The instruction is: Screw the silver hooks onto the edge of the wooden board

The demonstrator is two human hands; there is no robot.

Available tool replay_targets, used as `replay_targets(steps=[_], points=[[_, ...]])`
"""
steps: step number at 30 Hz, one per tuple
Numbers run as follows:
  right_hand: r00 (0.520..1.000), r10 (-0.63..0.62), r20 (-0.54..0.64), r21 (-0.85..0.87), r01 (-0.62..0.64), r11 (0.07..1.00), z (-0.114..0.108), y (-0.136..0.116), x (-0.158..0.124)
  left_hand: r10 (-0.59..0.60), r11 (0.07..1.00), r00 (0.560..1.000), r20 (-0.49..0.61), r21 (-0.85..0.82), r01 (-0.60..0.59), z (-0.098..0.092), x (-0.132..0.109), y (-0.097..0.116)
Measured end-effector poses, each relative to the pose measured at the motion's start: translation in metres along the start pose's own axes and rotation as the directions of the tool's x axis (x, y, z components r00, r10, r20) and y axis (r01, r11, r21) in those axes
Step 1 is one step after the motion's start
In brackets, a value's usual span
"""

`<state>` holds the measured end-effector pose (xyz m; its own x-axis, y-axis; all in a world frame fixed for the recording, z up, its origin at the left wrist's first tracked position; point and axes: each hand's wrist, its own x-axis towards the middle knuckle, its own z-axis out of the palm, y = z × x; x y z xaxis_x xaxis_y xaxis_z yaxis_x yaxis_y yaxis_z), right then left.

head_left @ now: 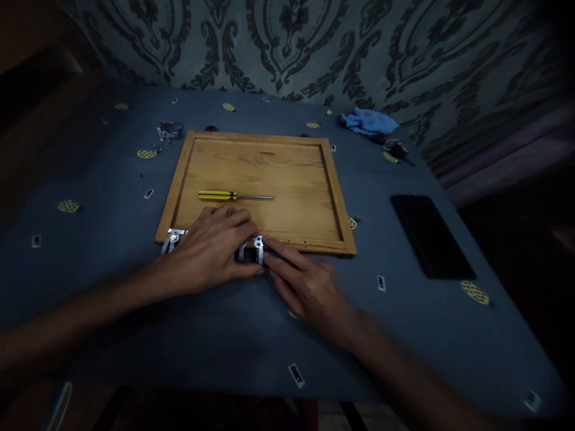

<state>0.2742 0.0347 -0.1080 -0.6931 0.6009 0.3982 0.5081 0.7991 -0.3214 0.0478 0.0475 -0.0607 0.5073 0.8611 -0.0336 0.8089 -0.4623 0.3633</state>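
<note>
A wooden panel (287, 173) with a raised frame lies flat on a blue table (233, 335). On the panel rests a yellow-handled screwdriver (233, 196). My left hand (211, 251) lies over the panel's near edge, fingers curled down beside a metal hinge (257, 246). My right hand (300, 278) touches the same hinge from the right with its fingertips pressed together on it. A second metal hinge (172, 238) sits at the panel's near left corner, just left of my left hand.
A black phone (431, 236) lies right of the panel. A blue cloth (369, 121) and a small dark object (395, 147) sit at the back right. Another metal part (169, 131) lies at the back left. Patterned wall behind.
</note>
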Motion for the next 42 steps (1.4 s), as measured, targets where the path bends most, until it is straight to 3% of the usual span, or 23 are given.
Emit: replay_targets(steps=[13,31,42], points=[[0.999,-0.036,-0.012,-0.025,0.036,0.999,-0.0008,0.0012,-0.0012,0.000,1.000,1.000,-0.029,0.000,0.000,0.0033,-0.0002,0.0016],[0.999,-0.020,-0.033,0.017,0.021,1.000,-0.0034,0.0009,-0.0032,-0.037,0.999,0.999,0.040,-0.003,0.037,-0.0006,0.0023,0.0036],[1.000,0.002,0.007,-0.009,-0.002,1.000,-0.0044,-0.0007,-0.0030,0.010,1.000,0.999,-0.047,0.009,-0.010,0.0052,-0.0020,0.0007]])
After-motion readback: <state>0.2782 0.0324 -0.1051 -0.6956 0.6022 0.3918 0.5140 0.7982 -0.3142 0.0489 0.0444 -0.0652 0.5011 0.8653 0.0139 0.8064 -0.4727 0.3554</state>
